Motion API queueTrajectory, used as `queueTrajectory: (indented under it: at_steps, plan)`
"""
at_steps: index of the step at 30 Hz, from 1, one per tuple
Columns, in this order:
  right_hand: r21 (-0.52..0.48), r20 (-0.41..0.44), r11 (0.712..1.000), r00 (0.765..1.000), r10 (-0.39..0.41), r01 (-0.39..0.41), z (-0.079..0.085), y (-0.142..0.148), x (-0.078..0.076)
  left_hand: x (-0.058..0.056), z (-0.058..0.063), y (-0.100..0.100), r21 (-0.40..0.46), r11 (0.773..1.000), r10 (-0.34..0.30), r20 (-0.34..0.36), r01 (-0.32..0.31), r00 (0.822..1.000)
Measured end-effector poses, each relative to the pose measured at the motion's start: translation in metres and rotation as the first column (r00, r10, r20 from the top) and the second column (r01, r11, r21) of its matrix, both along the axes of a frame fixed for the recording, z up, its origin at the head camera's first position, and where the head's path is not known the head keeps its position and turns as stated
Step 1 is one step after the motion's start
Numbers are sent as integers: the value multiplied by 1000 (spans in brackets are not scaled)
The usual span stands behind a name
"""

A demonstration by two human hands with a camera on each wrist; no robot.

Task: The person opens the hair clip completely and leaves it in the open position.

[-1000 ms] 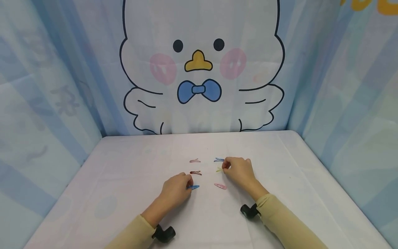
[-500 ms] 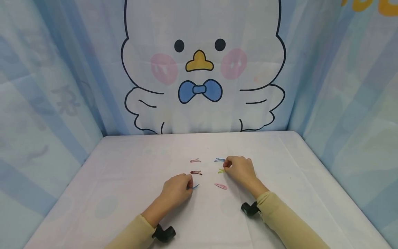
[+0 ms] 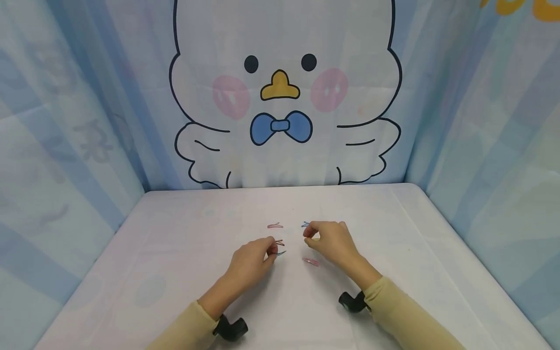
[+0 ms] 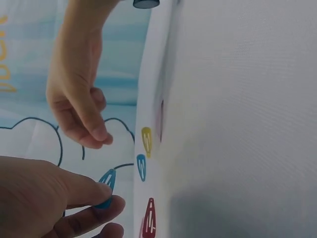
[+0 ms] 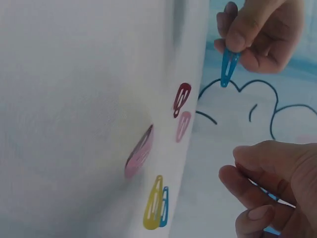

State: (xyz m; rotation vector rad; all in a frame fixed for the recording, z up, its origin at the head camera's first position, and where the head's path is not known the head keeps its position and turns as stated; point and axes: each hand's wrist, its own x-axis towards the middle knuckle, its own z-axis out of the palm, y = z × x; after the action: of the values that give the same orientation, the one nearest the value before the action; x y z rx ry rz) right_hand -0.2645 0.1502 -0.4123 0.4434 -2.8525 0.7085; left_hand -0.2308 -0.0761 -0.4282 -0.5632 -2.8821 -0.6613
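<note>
A blue snap hair clip (image 5: 229, 68) is pinched between the thumb and index finger of my left hand (image 3: 251, 260), lifted above the table. My right hand (image 3: 339, 245) hovers to the right, thumb and fingers loosely bent, with nothing between them. Below it lies a yellow hair clip (image 5: 152, 206), mostly covered in the head view. Another blue hair clip (image 3: 305, 224) is just behind the right fingers. Beside my left fingertips rests a dark red hair clip (image 3: 280, 242). One pink hair clip (image 3: 275, 225) lies farther back; a second pink hair clip (image 3: 310, 262) is nearer, between the hands.
The clips lie in two loose columns on a white-covered table (image 3: 175, 233). A blue curtain (image 3: 100, 97) with a cartoon bird encloses the back and sides. Dark wrist cameras (image 3: 230, 329) sit under both sleeves.
My left hand has raised the blue clip off the table and moved slightly away and to the right. The right hand has come off the yellow clip and shifted a little left.
</note>
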Motion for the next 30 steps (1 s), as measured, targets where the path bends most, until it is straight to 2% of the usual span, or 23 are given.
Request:
queueTrajectory:
  at_steps: [8,14,20,24,27,30]
  plan:
    - [-3,83,997,994,72,-72,19,-12,25,9,13,7,82,996,-31,-38,34,999]
    - [30,69,995,993,98,-100,28,-15,36,21,27,10,129,989,-58,-113,72,992]
    - [3,-33,991,991,131,-131,37,-16,48,29,40,7,148,987,-21,-234,57,972]
    - [-11,-129,986,979,161,-164,41,-16,54,30,46,5,157,986,-13,-272,58,962]
    - [-10,-219,984,960,173,-180,42,-15,58,31,51,4,173,983,-15,-279,66,960]
    - [-4,-310,977,929,201,-213,42,-17,59,33,55,1,197,979,-3,-277,60,961]
